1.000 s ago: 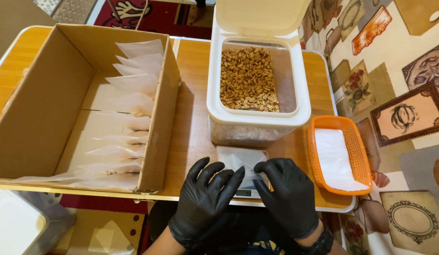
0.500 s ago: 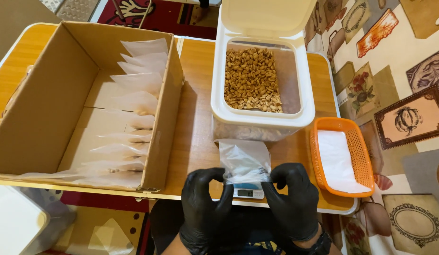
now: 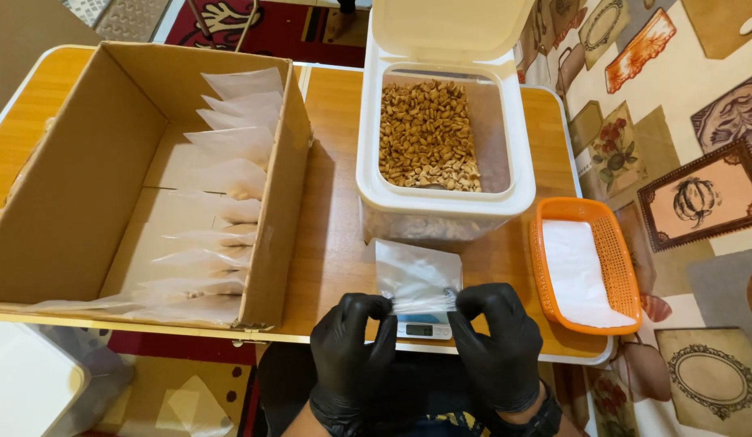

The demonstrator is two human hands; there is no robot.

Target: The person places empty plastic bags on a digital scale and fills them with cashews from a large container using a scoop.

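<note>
I see my left hand (image 3: 353,344) and right hand (image 3: 499,340), fingers pinched on a clear bag's (image 3: 416,277) near edge, holding it above the scale (image 3: 424,328) just before the nut bin (image 3: 443,129).

Both gloved hands, left hand (image 3: 353,344) and right hand (image 3: 497,344), pinch clear bag (image 3: 415,279) above scale (image 3: 424,329).

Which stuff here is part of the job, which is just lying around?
In use: left hand, right hand, clear bag, scale, nut bin, box of filled bags, basket of empty bags.
Lying about: white tub, floor mat.
</note>
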